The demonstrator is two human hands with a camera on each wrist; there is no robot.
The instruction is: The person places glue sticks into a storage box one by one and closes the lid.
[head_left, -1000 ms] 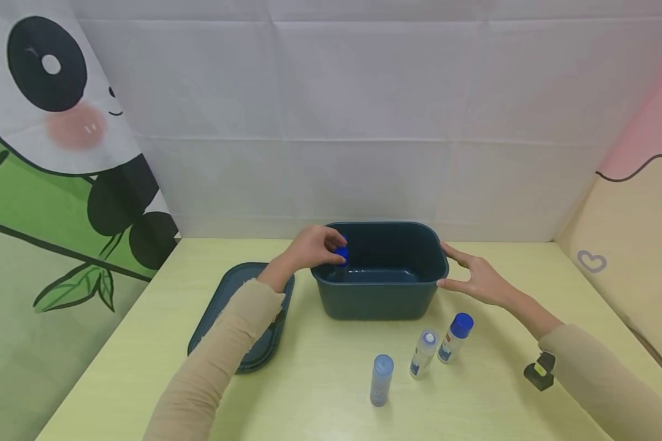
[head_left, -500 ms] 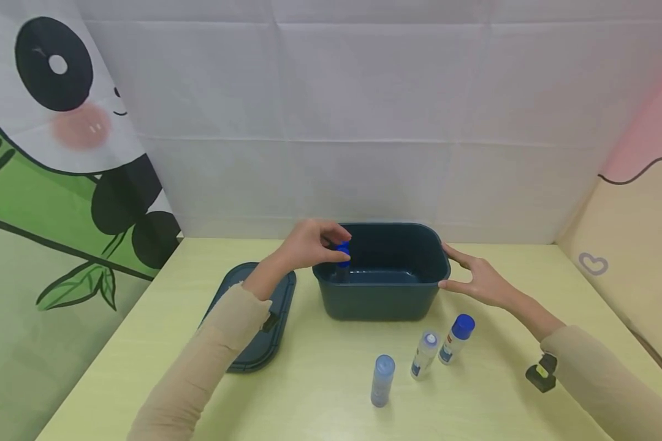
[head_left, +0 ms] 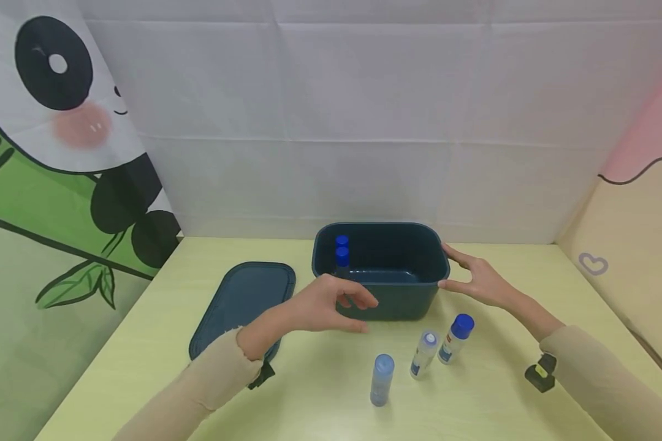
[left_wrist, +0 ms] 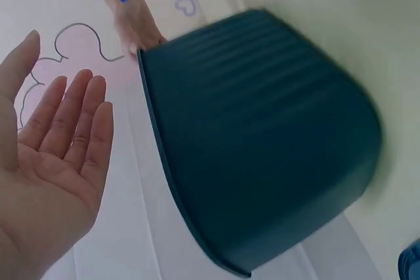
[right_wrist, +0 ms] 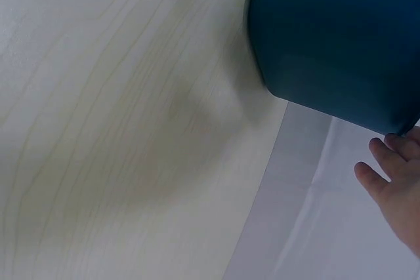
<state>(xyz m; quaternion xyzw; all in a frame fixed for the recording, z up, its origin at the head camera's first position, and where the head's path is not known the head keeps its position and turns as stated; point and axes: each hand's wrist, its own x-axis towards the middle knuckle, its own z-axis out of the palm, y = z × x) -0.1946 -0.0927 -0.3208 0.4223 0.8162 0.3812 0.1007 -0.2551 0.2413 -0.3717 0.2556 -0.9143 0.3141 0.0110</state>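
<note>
My left hand (head_left: 325,306) is held in the air before the dark teal bin (head_left: 397,303), fingers spread from the thumb with nothing between them. Its bare palm also shows in the left wrist view. Inside the bin, at its left end, stand two bottles with blue caps (head_left: 342,256), their lower parts hidden by the wall. At the bin's right end my right hand (head_left: 477,282) touches the rim with thumb and extended fingers. Nearer me stand a pale blue bottle (head_left: 382,381), a clear bottle (head_left: 423,355) with a blue-and-white label and a blue-capped bottle (head_left: 456,338).
A flat dark teal lid (head_left: 248,288) lies on the pale wood table (head_left: 309,398), left of the bin, partly covered by the left forearm. Behind the table hangs a white cloth (head_left: 375,122). Printed cloths flank both sides.
My left hand has let go of a blue-capped bottle inside the bin and come out, moving toward me over the bin's front. The right hand stays at the rim.
</note>
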